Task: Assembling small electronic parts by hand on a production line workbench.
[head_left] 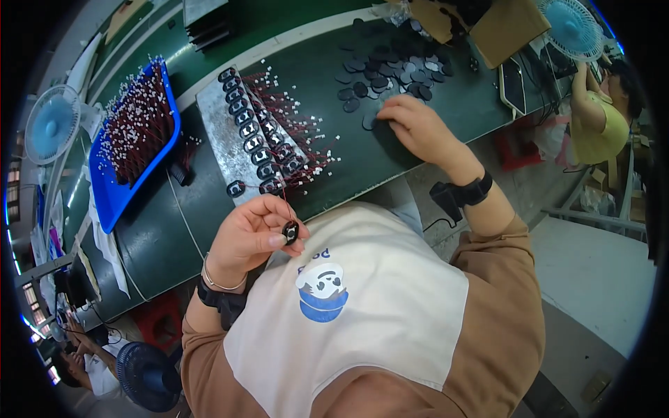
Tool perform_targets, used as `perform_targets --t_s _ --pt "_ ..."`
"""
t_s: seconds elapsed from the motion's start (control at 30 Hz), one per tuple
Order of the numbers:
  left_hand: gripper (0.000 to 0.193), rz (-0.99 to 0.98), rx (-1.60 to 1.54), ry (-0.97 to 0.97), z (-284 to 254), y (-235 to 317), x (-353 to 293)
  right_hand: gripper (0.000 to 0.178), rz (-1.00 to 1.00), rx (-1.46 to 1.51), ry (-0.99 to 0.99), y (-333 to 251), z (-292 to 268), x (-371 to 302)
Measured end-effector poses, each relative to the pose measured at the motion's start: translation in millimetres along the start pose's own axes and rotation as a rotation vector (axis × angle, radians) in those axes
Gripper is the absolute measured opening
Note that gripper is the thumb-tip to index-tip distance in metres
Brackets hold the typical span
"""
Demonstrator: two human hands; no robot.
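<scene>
My left hand (259, 230), low in front of my chest, pinches a small black oval speaker (290, 232) with thin red wires trailing from it. My right hand (418, 129) is over the bench by the near edge of a pile of dark oval discs (390, 66). Its fingers are drawn together, with one dark disc (368, 122) at the fingertips; how firmly it is gripped cannot be made out. Between the hands, a metal plate (216, 115) carries rows of similar black speakers (252, 143). Their red wires, tipped with white connectors, spill off its right side.
A blue tray (108, 212) full of wired parts tilts at the left. Fans (52, 125) stand on both sides. A cardboard box (507, 31) and a phone-like device (512, 85) lie at the far right of the green bench (362, 167). Other people sit at both sides.
</scene>
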State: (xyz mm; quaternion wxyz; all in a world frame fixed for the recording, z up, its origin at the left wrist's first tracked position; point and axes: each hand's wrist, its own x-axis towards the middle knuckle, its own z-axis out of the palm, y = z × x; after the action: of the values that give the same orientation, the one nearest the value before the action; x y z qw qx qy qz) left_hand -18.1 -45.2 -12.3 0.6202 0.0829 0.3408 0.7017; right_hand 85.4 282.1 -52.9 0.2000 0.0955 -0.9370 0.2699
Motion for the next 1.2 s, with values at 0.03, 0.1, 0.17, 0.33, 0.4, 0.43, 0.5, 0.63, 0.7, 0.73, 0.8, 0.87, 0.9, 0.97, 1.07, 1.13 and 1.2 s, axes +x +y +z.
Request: perform_targets --t_s 0.03,0.1,0.17,0.33,0.4,0.43,0.5,0.63,0.7,0.73,0.8,0.87,0.9,0.97,1.07,1.13,1.2 --pt "0.032 0.01 -0.003 -0.008 0 0 1 0.022 0.05 0.025 0.008 0 -2 -1" --pt "0.032 0.021 -0.007 -0.012 2 0 0 0.022 0.099 0.053 0.015 -3 -5 -1" --pt "0.033 -0.006 0.01 0.013 5 0 0 0.023 0.226 0.081 -0.046 -9 -5 5" --pt "0.038 -0.014 0.037 -0.007 8 0 2 0.03 0.286 -0.176 -0.081 -12 11 12" --pt "0.038 -0.014 0.035 0.003 7 0 0 0.03 0.291 -0.199 -0.095 -16 14 12" --pt "0.039 -0.018 0.032 0.008 7 1 0 0.029 0.3 -0.226 -0.108 -18 15 11" --pt "0.04 -0.018 0.025 0.019 6 1 -1 0.03 0.305 -0.249 -0.127 -18 17 11" --pt "0.04 0.016 0.008 0.025 5 3 2 0.027 0.263 -0.154 -0.09 -18 15 11" --pt "0.039 0.036 -0.012 -0.01 5 4 6 0.028 0.352 0.202 -0.004 -35 3 12" --pt "0.038 0.049 -0.02 -0.025 5 3 7 0.029 0.395 0.382 0.036 -43 0 14" --pt "0.038 0.075 -0.036 -0.032 9 1 13 0.03 0.27 0.449 0.07 -63 -2 19" --pt "0.037 0.112 -0.059 -0.065 15 1 19 0.033 0.034 0.569 0.157 -79 -1 26" --pt "0.037 0.118 -0.062 -0.052 18 3 20 0.033 0.03 0.581 0.15 -85 -1 31" --pt "0.033 0.108 -0.051 -0.122 24 6 22 0.035 -0.084 0.512 0.14 -96 2 36" --pt "0.031 0.098 -0.027 -0.162 25 6 22 0.037 -0.15 0.48 0.129 -101 8 36" --pt "0.031 0.085 0.004 -0.187 23 4 21 0.038 -0.163 0.471 0.115 -101 12 36" --pt "0.031 0.092 -0.011 -0.171 22 2 20 0.039 -0.186 0.465 0.116 -101 14 38"
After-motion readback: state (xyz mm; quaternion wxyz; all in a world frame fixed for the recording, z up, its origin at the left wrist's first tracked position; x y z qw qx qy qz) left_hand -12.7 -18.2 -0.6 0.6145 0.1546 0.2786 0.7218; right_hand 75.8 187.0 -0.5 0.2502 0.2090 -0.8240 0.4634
